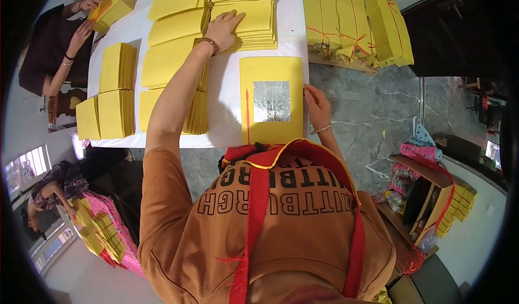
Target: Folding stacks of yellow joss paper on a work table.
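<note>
The left hand [226, 29] lies flat, fingers spread, on a stack of yellow paper sheets [254, 20] far ahead. The right hand [316, 106] pinches the right edge of a yellow rectangular sheet with a silver foil square [271, 99]. That sheet lies just left of the right hand, its long axis running away from the person, well nearer the right hand.
</note>
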Available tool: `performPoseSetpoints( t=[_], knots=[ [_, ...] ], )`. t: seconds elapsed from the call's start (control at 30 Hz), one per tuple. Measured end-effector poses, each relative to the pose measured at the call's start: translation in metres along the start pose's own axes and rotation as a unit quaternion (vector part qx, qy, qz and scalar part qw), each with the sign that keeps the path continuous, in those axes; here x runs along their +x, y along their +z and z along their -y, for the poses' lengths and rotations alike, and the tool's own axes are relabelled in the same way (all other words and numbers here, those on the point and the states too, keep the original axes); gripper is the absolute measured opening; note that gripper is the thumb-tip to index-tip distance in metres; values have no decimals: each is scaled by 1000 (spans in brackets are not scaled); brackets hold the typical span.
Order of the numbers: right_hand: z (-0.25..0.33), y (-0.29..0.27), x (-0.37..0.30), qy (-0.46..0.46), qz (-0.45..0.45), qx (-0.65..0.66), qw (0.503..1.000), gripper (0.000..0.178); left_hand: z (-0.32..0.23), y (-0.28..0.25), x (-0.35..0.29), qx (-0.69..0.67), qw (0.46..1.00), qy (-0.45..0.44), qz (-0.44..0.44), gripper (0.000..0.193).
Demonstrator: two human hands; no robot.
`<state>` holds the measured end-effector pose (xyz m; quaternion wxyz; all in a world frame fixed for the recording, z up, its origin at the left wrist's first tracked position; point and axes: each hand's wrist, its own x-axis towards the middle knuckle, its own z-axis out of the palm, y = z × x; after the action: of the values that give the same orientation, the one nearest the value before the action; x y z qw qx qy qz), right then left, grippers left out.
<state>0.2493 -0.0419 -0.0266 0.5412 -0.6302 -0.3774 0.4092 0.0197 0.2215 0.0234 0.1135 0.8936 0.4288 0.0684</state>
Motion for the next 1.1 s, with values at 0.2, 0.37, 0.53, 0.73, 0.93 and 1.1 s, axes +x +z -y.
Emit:
performPoseSetpoints(
  t=[0.2,0.37,0.53,0.73,0.93,1.1],
  knots=[
    [-1,1,-5,-29,-13,-22,999,21,-14,0,-9,-12,998,23,-53,64],
    [-11,0,-9,-6,-17,7,1000,21,-8,4,-7,67,995,45,-51,67],
    [-16,0,-15,-20,-13,-9,1000,21,-5,6,-6,87,994,44,-44,66],
    [-16,0,-18,-11,-6,12,1000,21,-17,0,-6,112,992,29,-46,70],
    [-18,1,-21,-30,-10,-17,999,22,-28,-6,-7,181,979,57,-71,74],
    [-12,1,-20,-34,-18,-31,999,23,-27,-5,-6,202,972,98,-71,67]
  ],
)
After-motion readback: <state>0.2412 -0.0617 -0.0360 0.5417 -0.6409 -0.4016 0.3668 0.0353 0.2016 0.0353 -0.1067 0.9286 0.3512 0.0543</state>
